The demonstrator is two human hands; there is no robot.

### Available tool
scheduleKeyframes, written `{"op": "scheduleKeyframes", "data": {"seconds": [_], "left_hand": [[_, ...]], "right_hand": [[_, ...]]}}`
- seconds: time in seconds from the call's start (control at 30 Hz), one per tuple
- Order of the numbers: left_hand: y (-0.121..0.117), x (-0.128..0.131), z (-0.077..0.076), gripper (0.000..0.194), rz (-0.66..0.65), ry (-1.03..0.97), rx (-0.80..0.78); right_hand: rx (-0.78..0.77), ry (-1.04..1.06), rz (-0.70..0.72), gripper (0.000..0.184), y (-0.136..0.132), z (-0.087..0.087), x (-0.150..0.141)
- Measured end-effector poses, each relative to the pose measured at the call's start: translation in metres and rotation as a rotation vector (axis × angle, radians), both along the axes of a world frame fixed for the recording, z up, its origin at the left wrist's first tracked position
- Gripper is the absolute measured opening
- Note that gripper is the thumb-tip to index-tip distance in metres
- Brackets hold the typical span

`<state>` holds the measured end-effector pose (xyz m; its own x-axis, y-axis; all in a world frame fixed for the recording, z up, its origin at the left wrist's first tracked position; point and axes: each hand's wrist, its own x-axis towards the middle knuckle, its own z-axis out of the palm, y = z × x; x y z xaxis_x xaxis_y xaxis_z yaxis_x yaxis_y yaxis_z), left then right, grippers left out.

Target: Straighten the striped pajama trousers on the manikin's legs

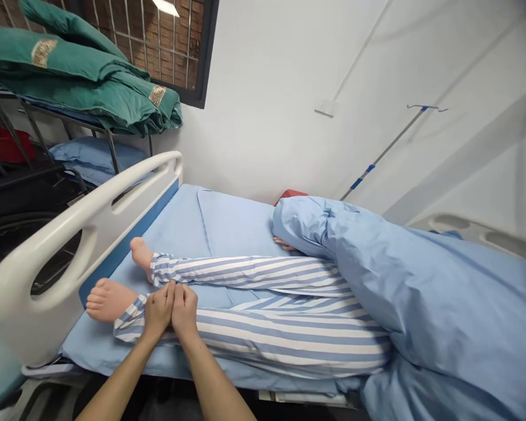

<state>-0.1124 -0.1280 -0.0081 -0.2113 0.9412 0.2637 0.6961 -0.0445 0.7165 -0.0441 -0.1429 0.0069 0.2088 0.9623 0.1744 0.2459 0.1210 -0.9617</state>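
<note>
L hand (158, 310), R hand (184, 311) side by side on striped trouser leg (263, 342) of manikin (109, 300).
Both near-closed, fingers on fabric, grip unclear. Side rail (70, 237) at 9 o'clock; red tub (6, 145) on rack (35, 120) at 10 o'clock, contents hidden; green quilts (79, 76) above; blue quilt (421, 292) over upper body, 3 o'clock.

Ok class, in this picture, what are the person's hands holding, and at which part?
The left hand and right hand both grip the manikin's striped trouser leg, on the nearer leg, just above the ankle cuff.
</note>
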Motion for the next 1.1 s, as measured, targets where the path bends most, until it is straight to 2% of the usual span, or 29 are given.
{"op": "scheduleKeyframes", "data": {"seconds": [0.1,0.27,0.33,0.47,0.6,0.73,0.8,0.83,0.9,0.97,1.1], "left_hand": [[0.000,-0.002,-0.008,0.036,-0.015,0.095,-0.079],[-0.006,0.002,-0.001,0.030,-0.058,0.279,-0.172],[-0.006,0.003,0.000,0.031,-0.050,0.336,-0.178],[-0.005,0.003,-0.001,0.031,-0.037,0.330,-0.158],[-0.004,0.013,0.014,0.029,-0.079,0.152,-0.118],[-0.006,0.040,0.032,0.040,0.110,-0.232,-0.113],[-0.007,0.051,0.031,0.040,0.157,-0.318,-0.143],[-0.007,0.054,0.028,0.038,0.134,-0.308,-0.155],[-0.006,0.056,0.021,0.035,0.056,-0.259,-0.156],[-0.006,0.055,0.017,0.035,-0.008,-0.217,-0.153],[-0.010,0.058,0.020,0.034,-0.025,-0.056,-0.168]], "right_hand": [[-0.018,-0.123,-0.069,0.041,0.002,0.005,0.001],[-0.001,-0.554,-0.057,0.039,-0.006,0.020,0.019],[-0.008,-0.628,-0.076,0.040,-0.010,0.019,0.025],[-0.031,-0.598,-0.123,0.040,-0.014,0.008,0.026],[0.003,-0.432,-0.104,0.040,-0.011,0.004,0.028],[0.021,-0.108,-0.103,0.039,0.000,0.003,0.034],[0.005,0.030,-0.107,0.040,0.005,0.002,0.037],[-0.002,0.067,-0.112,0.041,0.007,0.003,0.039],[0.007,0.046,-0.133,0.042,0.008,0.007,0.042],[0.053,-0.087,-0.146,0.041,0.003,0.014,0.049],[0.125,-0.348,-0.149,0.038,-0.015,0.024,0.068]]}}
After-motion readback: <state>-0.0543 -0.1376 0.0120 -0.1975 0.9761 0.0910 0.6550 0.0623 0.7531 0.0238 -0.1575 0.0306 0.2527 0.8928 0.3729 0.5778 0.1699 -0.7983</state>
